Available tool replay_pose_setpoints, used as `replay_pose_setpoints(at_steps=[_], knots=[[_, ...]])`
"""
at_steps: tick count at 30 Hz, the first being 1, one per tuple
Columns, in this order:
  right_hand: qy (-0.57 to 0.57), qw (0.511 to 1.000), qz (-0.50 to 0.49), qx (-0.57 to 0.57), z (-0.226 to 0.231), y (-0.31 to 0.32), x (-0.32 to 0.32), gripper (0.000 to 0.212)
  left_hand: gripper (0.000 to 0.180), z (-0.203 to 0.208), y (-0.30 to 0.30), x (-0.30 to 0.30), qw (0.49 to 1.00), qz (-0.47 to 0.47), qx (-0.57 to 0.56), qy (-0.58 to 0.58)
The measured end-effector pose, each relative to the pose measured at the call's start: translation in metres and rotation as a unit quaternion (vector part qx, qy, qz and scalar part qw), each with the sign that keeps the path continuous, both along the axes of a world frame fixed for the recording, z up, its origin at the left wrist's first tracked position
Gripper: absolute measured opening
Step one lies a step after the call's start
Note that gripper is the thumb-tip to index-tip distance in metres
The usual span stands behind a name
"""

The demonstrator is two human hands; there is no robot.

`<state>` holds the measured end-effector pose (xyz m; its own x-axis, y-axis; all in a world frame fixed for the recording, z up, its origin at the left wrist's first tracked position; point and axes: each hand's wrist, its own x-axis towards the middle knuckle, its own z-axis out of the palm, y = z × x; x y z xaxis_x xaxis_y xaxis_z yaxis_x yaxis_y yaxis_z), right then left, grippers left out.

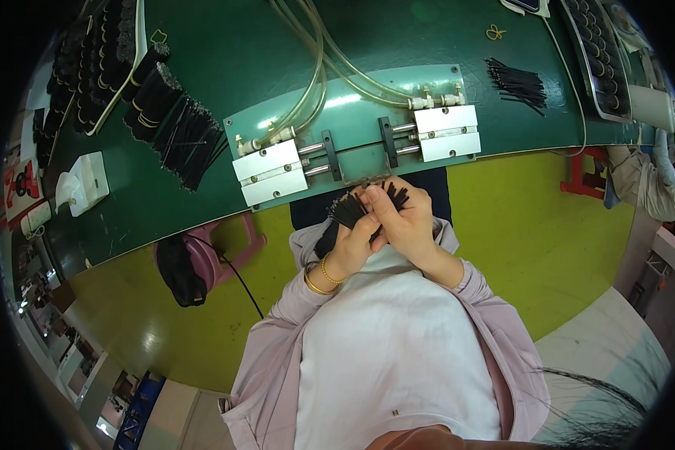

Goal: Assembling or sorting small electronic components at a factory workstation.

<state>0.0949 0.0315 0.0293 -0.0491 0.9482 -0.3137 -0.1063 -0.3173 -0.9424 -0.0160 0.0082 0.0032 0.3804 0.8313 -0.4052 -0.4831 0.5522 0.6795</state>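
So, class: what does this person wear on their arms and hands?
Both arms are in pale pink sleeves. The left hand has two gold bangles at the wrist. The right hand is bare, with no glove or ring visible.

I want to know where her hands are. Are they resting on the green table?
No, both the left hand and the right hand are held up near her chest, clutching a bundle of thin black strips off the green table.

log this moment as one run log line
left hand: holds bundle of thin black strips | right hand: pinches same bundle | place: before metal clamp fixture on green table
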Motion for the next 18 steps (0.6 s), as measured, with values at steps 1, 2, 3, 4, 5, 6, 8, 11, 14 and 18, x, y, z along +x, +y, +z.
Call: replay_pose_setpoints(at_steps=[1,2,3,4,5,6,8,11,14,18], knots=[[0.0,1.0,0.0,0.0,-0.001,0.0,0.0,0.02,0.015,-0.002,-0.001,0.0,1.0,0.0,0.0,0.0],[0.003,1.0,0.006,-0.005,-0.003,-0.001,0.001,0.02,0.015,-0.006,-0.002,0.0,1.0,0.003,0.018,0.024],[0.005,1.0,0.012,-0.01,-0.004,-0.001,0.002,0.02,0.014,-0.009,-0.003,0.001,0.998,0.006,0.035,0.047],[0.007,1.0,0.018,-0.016,-0.005,-0.002,0.003,0.02,0.013,-0.01,-0.003,0.0,0.996,0.009,0.052,0.071],[0.007,1.0,0.018,-0.016,-0.004,-0.001,0.004,0.02,0.013,-0.009,-0.002,0.0,0.996,0.009,0.052,0.071],[0.022,0.999,0.03,-0.017,-0.002,-0.001,0.006,0.02,0.013,-0.007,0.0,0.0,0.991,-0.013,0.097,0.086],[0.051,0.997,0.056,-0.02,0.001,0.0,0.007,0.021,0.011,-0.002,0.003,-0.001,0.974,-0.056,0.185,0.116],[0.072,0.995,0.057,-0.032,-0.001,-0.001,0.008,0.024,0.012,0.0,0.004,-0.004,0.991,-0.074,0.086,0.065],[0.082,0.994,0.051,-0.043,0.003,-0.001,0.008,0.027,0.012,-0.002,0.002,-0.003,0.995,-0.068,0.05,0.054],[0.076,0.996,0.034,-0.038,0.004,0.0,0.004,0.028,0.012,-0.005,-0.001,0.0,0.995,-0.026,0.06,0.074]])
